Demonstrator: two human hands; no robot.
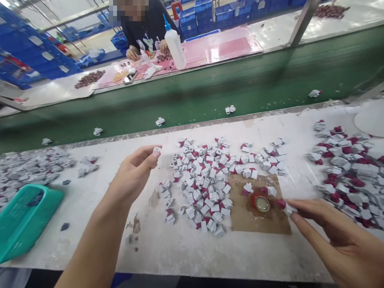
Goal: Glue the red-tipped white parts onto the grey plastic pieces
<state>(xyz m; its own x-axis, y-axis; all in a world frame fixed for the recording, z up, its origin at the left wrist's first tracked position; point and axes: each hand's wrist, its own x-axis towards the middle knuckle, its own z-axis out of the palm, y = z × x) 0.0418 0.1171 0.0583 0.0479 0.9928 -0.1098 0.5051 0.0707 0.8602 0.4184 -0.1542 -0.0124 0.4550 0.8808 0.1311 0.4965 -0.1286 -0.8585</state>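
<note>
My left hand (pixel 136 174) is raised over the white table, thumb and forefinger closed on a small white plastic piece (pixel 156 150). At the right, my right hand (pixel 333 232) pinches a white and dark-pink piece (pixel 286 206), its pink end pointing left. Just left of those fingertips lies a brown cardboard sheet (pixel 255 224) bearing a round cap (pixel 262 204) with reddish liquid around it. A couple of white and pink pieces (pixel 271 191) rest on the cardboard. Between my hands spreads a pile of similar white and pink pieces (pixel 207 180).
More pieces are heaped at the right (pixel 354 168) and far left (pixel 33 170). A teal basket (pixel 30 224) stands at left. Beyond the table runs a green conveyor belt (pixel 192 96) carrying several spaced pieces. Across it, a person (pixel 147 32) works behind a white bottle (pixel 175 48).
</note>
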